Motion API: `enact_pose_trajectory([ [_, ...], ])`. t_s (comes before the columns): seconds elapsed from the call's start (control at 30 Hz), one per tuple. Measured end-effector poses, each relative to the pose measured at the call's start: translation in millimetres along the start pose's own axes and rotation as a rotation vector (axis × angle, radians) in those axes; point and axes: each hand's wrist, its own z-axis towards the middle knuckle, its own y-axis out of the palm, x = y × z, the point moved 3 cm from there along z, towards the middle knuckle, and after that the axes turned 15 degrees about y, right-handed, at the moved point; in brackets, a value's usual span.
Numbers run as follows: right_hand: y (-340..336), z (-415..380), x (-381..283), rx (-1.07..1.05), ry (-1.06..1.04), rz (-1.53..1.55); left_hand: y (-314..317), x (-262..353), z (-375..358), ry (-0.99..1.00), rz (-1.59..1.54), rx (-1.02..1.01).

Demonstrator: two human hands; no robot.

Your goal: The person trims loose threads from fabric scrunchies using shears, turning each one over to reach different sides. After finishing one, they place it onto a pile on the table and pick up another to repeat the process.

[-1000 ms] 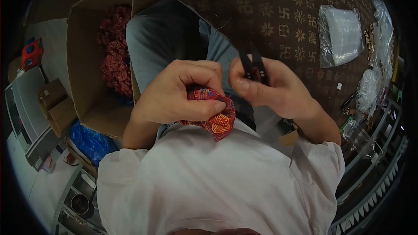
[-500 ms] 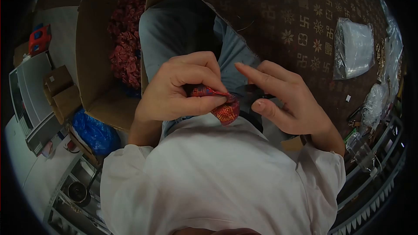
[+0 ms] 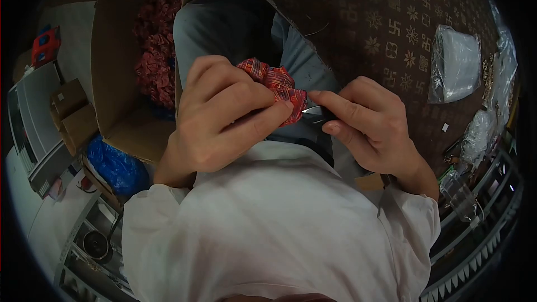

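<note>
Between the thumb and fingers of my left hand (image 3: 229, 114) is a gathered piece of red patterned fabric (image 3: 275, 81), bunched above my lap. My right hand (image 3: 372, 126) is closed around the dark handle of a small tool with a pointed metal tip (image 3: 313, 111). The tip is at the fabric's right edge; whether it touches the cloth I cannot tell. My left fingers hide part of the fabric.
An open cardboard box (image 3: 120, 72) on the left holds a heap of red ruffled pieces (image 3: 155, 50). A blue plastic bag (image 3: 117, 168) lies below it. Clear plastic bags (image 3: 456, 64) rest on the brown patterned cloth (image 3: 358, 33) at right.
More of the fabric now shows above my left fingers, and my left hand has turned. My right hand has closed in, and the metal tip now shows beside the fabric.
</note>
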Motion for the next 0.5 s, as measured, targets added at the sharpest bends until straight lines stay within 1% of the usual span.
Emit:
enact_pose_trajectory([
  [0.07, 1.6, -2.1, 1.5, -0.013, -0.011, -0.021, 0.0, 0.5, 0.8, 0.018, 0.067, 0.025],
  [0.23, 3.5, -2.4, 0.3, -0.028, -0.029, -0.078, 0.1, 2.9, 2.0, 0.016, 0.097, 0.012],
  [0.33, 5.0, -2.6, 0.0, -0.018, -0.028, -0.091, 0.4, 4.1, 1.4, 0.010, 0.109, 0.000],
  [0.4, 4.8, -2.3, -0.7, 0.025, -0.032, -0.089, 1.1, 4.1, 0.7, 0.006, 0.110, -0.003],
  [0.5, 5.4, -3.3, -0.6, 0.032, -0.034, -0.097, 1.8, 5.1, 0.5, 0.034, 0.124, 0.006],
])
